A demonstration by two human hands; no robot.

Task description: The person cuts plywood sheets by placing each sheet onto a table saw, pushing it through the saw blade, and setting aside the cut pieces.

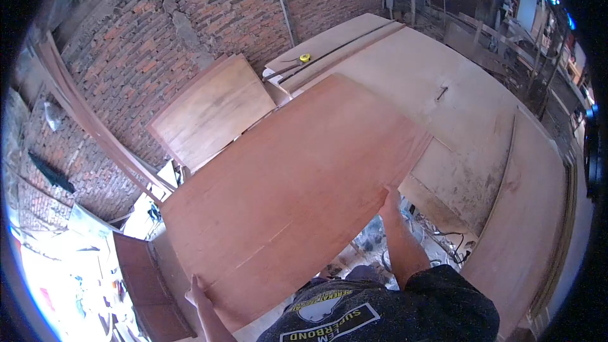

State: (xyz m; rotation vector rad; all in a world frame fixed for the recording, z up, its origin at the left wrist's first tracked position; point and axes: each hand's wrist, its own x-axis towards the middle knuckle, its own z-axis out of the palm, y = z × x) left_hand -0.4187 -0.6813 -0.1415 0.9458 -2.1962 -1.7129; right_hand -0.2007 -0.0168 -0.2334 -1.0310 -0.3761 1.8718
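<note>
Reddish wooden panel (285, 177) is edge-pinched by left hand (196, 291) at view's seven o'clock, right hand (391, 202) at four, set apart presumably for balance.

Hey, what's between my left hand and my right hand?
The reddish panel spans from your left hand to your right hand in the head view.
</note>
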